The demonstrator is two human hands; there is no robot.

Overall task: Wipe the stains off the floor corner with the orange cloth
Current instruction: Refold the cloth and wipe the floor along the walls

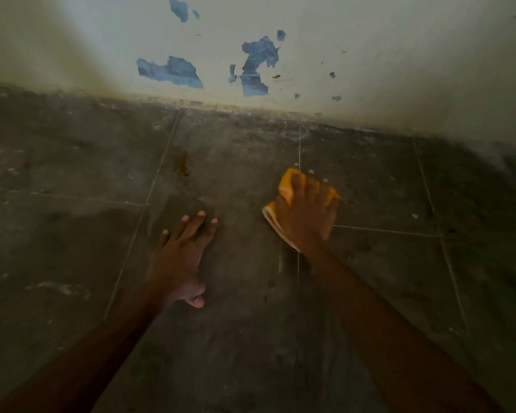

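- Head view: the orange cloth (286,186) lies bunched on the dark tiled floor (236,338), pressed flat under the right hand (306,216). Its folds show past the hand on the left and beyond the fingertips.
- The right hand covers most of the cloth, fingers spread wide over it and pointing toward the wall (370,70); it pins the cloth with the palm rather than closing around it. The right forearm runs straight in from the lower right.
- The left hand (181,257) is flat on the bare floor, well apart from the cloth and to its left, with nothing under it or in it. Its fingers are spread and its thumb angles out toward the right; the left forearm stretches in from the lower left.
- A brownish stain (184,165) sits on the tile ahead of the left hand, near a grout line and apart from the cloth.
- The pale wall shows blue patches (173,71) where paint has peeled; grime darkens its foot.
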